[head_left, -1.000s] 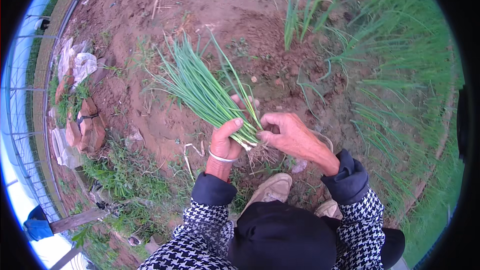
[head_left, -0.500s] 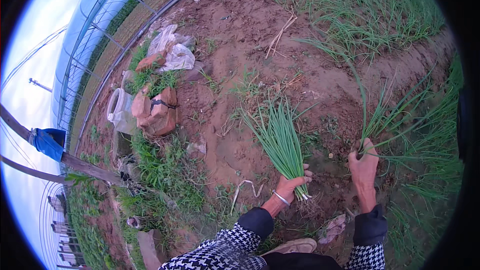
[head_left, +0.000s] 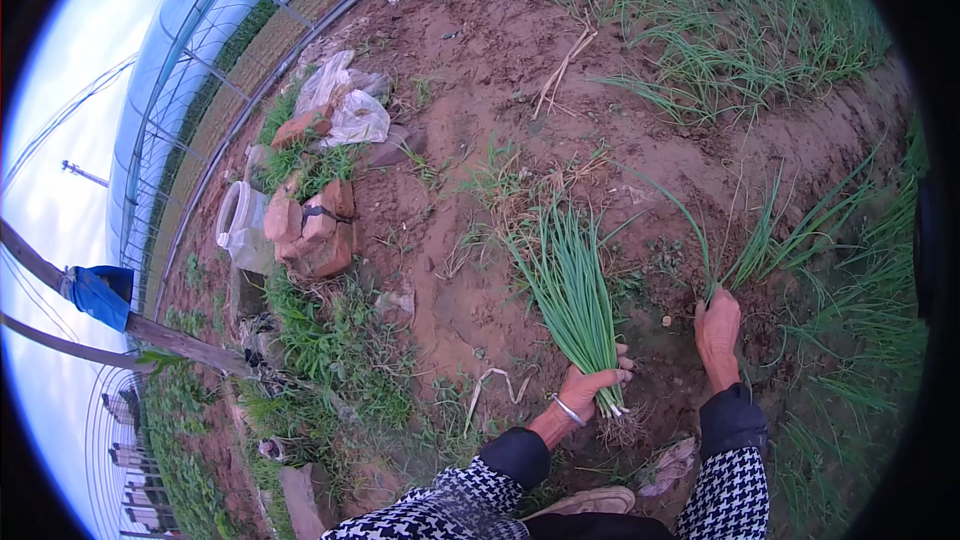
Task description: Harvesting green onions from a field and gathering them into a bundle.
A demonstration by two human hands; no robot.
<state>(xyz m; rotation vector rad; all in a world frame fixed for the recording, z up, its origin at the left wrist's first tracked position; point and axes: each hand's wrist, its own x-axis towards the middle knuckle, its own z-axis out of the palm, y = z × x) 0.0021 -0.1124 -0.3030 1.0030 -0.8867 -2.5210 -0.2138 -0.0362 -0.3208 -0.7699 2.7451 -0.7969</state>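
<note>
My left hand point(head_left: 592, 387), with a silver bracelet at its wrist, is closed round the lower stems of a thick bunch of green onions point(head_left: 568, 290). The white stem ends and stringy roots stick out below the grip, toward me. Farther right, my right hand point(head_left: 718, 335) is closed, low over the soil. A single long green onion point(head_left: 694, 225) rises from its fingertips and arches to the left; its base is hidden by the fingers. Right beside that hand stands a small clump of green onions point(head_left: 775, 245), leaning right.
Rows of green onions point(head_left: 730, 20) grow at the far right. On the left lie broken bricks point(head_left: 318, 230), a clear plastic jug point(head_left: 243, 225) and plastic sheeting point(head_left: 357, 116). A wooden pole point(head_left: 185, 342) slants in at left. My shoe point(head_left: 590, 502) is below.
My right hand has shifted slightly down and left, drawing away from the leaves that spread to its right. My left hand, still gripping the bunch, has moved slightly right and down.
</note>
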